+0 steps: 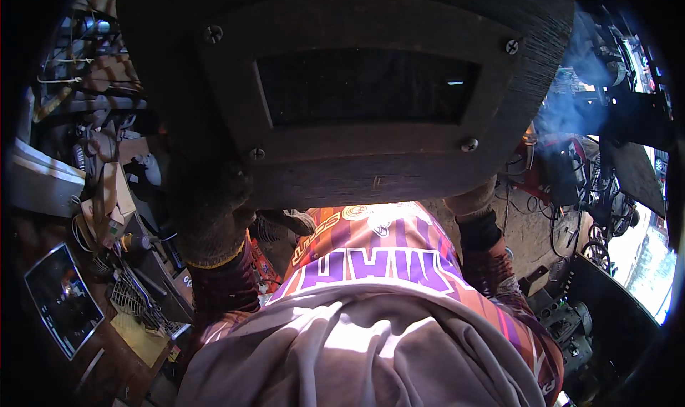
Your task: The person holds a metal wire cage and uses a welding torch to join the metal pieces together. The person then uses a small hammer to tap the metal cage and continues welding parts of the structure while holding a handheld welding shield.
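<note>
A dark welding shield (371, 171) with a rectangular dark window (371, 86) and a screw near each corner of its frame fills the upper middle, hiding what lies behind it. My left hand (210, 214), in a worn work glove with a yellowish cuff edge, is closed at the shield's lower left corner; deep shadow covers its fingers. Only the gloved wrist part of my right hand (471, 198) shows below the shield's lower right edge. Its fingers, and anything in them, are hidden. Bluish smoke (571, 107) drifts beyond the shield's right edge, beside a small orange glow.
On the left, a cluttered bench holds a dark glossy panel (64, 300), cardboard pieces (118, 196), a wire guard (132, 293) and tools. Cables (553, 228), a red machine (531, 175) and greasy metal parts (571, 328) lie to the right. Bright daylight enters at far right.
</note>
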The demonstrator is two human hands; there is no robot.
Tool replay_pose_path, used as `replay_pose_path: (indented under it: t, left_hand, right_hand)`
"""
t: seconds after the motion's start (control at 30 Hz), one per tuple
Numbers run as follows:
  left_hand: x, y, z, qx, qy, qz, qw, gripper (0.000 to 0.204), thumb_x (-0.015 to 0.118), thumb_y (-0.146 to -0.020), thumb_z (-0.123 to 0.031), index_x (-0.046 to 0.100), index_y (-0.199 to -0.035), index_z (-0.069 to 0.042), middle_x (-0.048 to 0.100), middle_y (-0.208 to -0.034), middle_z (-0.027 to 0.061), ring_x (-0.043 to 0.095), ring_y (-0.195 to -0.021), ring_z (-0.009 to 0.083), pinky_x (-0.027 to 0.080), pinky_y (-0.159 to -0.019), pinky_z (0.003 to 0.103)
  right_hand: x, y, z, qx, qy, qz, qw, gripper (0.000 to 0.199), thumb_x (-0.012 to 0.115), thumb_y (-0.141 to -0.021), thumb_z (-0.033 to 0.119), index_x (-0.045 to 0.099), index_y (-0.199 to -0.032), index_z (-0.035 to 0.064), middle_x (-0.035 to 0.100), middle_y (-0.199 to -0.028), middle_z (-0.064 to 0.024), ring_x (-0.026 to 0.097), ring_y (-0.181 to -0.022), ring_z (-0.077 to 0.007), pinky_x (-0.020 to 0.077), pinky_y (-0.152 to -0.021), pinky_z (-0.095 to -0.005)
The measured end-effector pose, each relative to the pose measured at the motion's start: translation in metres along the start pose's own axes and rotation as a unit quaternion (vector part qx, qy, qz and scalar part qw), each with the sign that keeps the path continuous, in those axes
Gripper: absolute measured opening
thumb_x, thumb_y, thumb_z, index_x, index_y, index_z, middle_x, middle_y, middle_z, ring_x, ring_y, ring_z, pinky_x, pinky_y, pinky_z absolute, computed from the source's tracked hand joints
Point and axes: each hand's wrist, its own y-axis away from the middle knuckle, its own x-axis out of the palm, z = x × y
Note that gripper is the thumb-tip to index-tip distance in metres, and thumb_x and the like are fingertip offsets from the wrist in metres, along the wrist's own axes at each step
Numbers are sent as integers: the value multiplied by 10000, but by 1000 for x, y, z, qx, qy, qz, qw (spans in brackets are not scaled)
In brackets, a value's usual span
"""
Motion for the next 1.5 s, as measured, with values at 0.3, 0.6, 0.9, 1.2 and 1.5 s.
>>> replay_pose_path:
  t: [0.3,0.6,0.9,1.2,1.5]
  left_hand:
    - [2,-6,-1,-43,115,17,992,395,622,-852,-17,526,-1235,8,649,-1078,140,658,-932,205,566,-794,325]
    - [32,-19,-14,-39,81,-58,994,440,566,-887,-44,432,-1301,24,621,-1080,183,650,-914,228,561,-760,298]
    - [-5,-47,-66,13,218,-25,976,328,504,-942,-135,488,-1227,28,601,-1101,161,610,-945,229,531,-797,327]
    - [-41,-48,-83,81,75,-182,977,296,513,-925,-128,519,-1172,35,586,-1112,168,599,-956,242,517,-804,348]
    - [-38,-39,-78,-29,125,-124,984,381,598,-890,-185,515,-1182,44,586,-1167,198,616,-1025,288,551,-828,426]
  right_hand:
    - [3,2,-1,32,-106,-7,994,467,663,-837,220,509,-1246,54,582,-1206,-136,588,-1084,-279,476,-901,-394]
    - [12,14,-15,159,-264,-53,950,583,682,-850,236,404,-1313,16,572,-1202,-116,566,-1095,-203,471,-905,-351]
    - [-8,-11,6,133,-474,-126,861,487,631,-851,167,390,-1234,-13,601,-791,-99,601,-588,-158,456,-484,-245]
    - [-3,-2,-4,221,-533,-50,815,511,684,-821,153,441,-1238,-14,613,-830,-69,585,-600,-118,458,-480,-239]
    - [0,-4,-9,226,-532,6,816,496,676,-827,133,451,-1241,-22,613,-858,-69,565,-599,-108,449,-535,-244]
